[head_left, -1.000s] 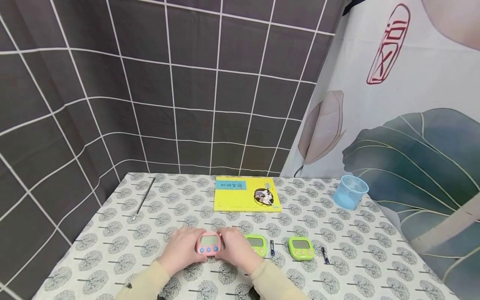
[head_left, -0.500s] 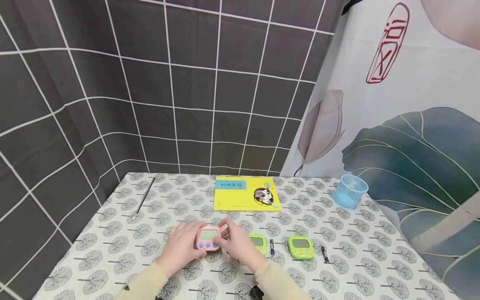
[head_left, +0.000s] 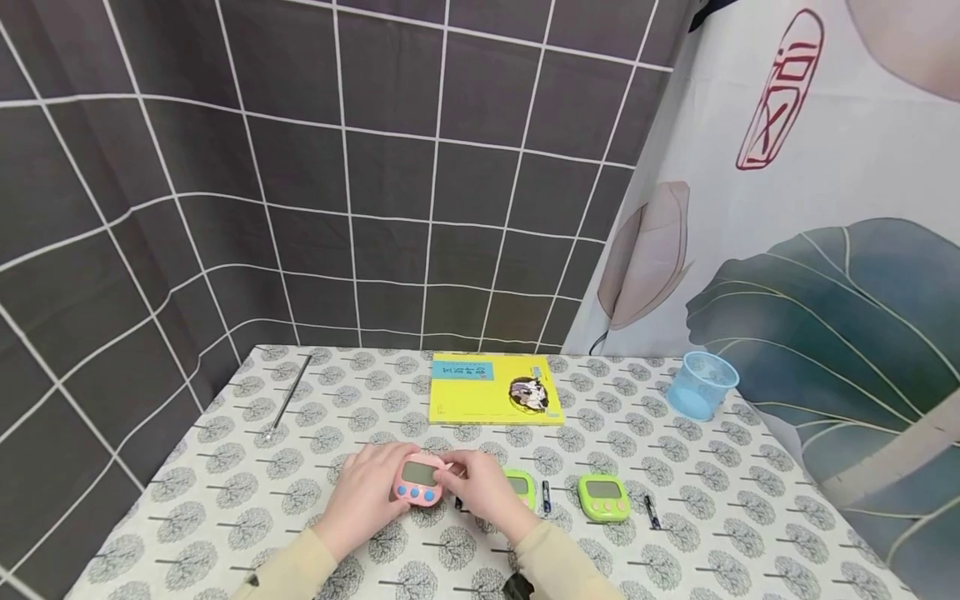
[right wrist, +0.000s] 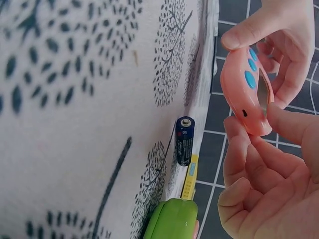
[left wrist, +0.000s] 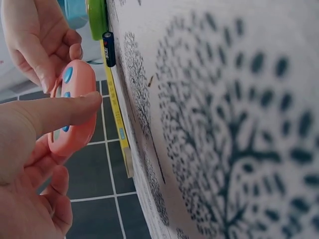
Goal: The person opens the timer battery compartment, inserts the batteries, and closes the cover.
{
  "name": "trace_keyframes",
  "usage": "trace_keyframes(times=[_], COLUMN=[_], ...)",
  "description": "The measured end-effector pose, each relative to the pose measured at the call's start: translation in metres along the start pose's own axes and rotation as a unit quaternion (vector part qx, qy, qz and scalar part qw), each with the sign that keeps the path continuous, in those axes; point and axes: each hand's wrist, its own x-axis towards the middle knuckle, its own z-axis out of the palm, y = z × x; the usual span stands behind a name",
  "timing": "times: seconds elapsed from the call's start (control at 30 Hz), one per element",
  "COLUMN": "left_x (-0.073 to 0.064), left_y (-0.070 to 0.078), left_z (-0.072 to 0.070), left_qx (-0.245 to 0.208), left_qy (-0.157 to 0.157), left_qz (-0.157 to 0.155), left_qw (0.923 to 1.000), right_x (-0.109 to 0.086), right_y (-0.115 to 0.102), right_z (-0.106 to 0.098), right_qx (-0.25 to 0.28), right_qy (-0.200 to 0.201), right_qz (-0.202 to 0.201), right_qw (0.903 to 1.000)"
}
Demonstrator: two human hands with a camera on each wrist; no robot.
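A pink digital timer [head_left: 417,477] with blue buttons is held tilted above the cloth. My left hand [head_left: 363,500] grips its left side, with the thumb [left wrist: 82,107] along the button edge. At the upper right corner, my right hand [head_left: 487,492] pinches the timer between thumb and fingers. In the right wrist view, the timer's pink side [right wrist: 239,89] is seen edge-on between both hands. A green timer [head_left: 522,483] lies partly hidden behind my right hand. A dark battery [right wrist: 185,142] sits on the cloth near the right hand.
Right of the hands lie another battery [head_left: 546,496], a second green timer [head_left: 603,498] and a further battery [head_left: 651,511]. A yellow book [head_left: 480,404] lies at the back, a blue cup [head_left: 701,386] stands back right, and a thin dark rod [head_left: 291,396] lies back left.
My right hand has gone from gripping the timer's right side to pinching its upper right corner. The timer has turned slightly clockwise, while the left hand keeps its grip.
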Motion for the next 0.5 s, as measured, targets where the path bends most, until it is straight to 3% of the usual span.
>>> trace_keyframes(times=[0.5], left_x=[0.0015], left_y=[0.0004], left_z=[0.0009], left_qx=[0.0], left_qy=[0.002], left_qz=[0.018], left_qw=[0.9998], right_x=[0.0004], right_y=[0.0024], right_z=[-0.0037], right_qx=[0.06], right_qy=[0.005], right_qz=[0.022], right_qw=[0.9979])
